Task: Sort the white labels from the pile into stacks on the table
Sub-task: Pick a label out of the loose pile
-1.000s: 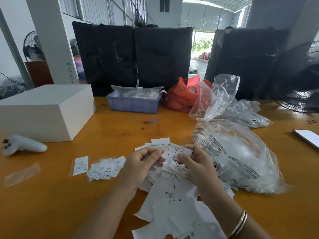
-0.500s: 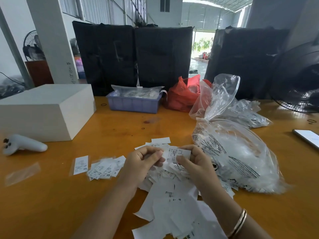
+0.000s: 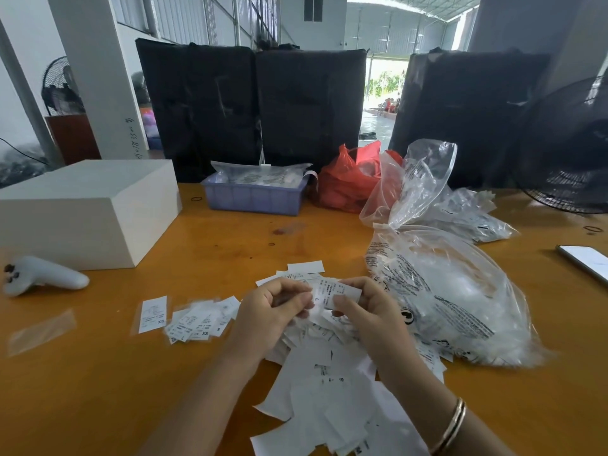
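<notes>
Both grips meet just above the loose pile, head view only. Right hand (image 3: 368, 307) pinches a printed white label (image 3: 335, 292) between thumb and curled fingers, print facing up; left hand (image 3: 273, 311) has its fingers curled in against the same label's left edge, and appears to hold that label or a few more beneath it, though the exact contact is hidden by the fingers. Directly under and nearer the person than the grips: the unsorted pile (image 3: 329, 390) of white labels, overlapping at all angles on the tabletop (image 3: 98, 390). Left of the left grip, near it: a small fanned stack (image 3: 200, 320) with size marks such as XS and S readable, and beside that, further left, a single label (image 3: 152, 313) lying flat. Right of the right grip, close by: a large clear printed plastic bag (image 3: 454, 291). Well beyond to the far left: a white box (image 3: 85, 212) and a white controller (image 3: 42, 276). Handling judgement: labels are thin, very light, limp and likely slick against one another, so two may lift as one; best taken by a short edge or corner with fingertip and thumb, fanned to separate, then laid down flat rather than dropped. Task looks early; most labels remain in the pile.
</notes>
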Available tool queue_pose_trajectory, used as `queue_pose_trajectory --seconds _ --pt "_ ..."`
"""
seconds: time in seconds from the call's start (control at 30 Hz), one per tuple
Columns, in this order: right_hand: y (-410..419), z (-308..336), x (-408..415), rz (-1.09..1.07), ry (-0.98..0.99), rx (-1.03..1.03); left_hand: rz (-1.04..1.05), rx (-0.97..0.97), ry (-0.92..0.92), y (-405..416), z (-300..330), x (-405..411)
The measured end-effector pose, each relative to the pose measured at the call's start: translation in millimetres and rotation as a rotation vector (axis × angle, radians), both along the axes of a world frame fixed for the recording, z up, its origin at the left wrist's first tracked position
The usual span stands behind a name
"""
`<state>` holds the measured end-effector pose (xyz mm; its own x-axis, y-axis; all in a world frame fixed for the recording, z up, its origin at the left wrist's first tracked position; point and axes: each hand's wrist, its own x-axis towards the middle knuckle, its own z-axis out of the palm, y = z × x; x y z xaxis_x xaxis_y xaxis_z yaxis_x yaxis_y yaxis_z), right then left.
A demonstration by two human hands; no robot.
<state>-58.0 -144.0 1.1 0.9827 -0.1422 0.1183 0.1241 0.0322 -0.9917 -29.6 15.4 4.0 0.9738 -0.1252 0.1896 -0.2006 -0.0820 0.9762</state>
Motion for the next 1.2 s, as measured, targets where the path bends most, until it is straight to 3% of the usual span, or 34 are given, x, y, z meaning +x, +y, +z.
queue_pose_trajectory --seconds 0.23,0.77,1.2 --pt "-5.0 4.5 2.2 -0.079 -0.03 0.086 0.045 0.042 -0.036 -1.4 -0.8 0.4" --pt "0.2 0.4 0.3 0.058 0.014 -0.223 0.031 0.055 -0.06 -1.3 -1.2 1.4" --pt "-2.4 7.2 -1.5 0.003 0.073 0.135 0.053 -0.023 0.026 1.9 -1.8 2.0"
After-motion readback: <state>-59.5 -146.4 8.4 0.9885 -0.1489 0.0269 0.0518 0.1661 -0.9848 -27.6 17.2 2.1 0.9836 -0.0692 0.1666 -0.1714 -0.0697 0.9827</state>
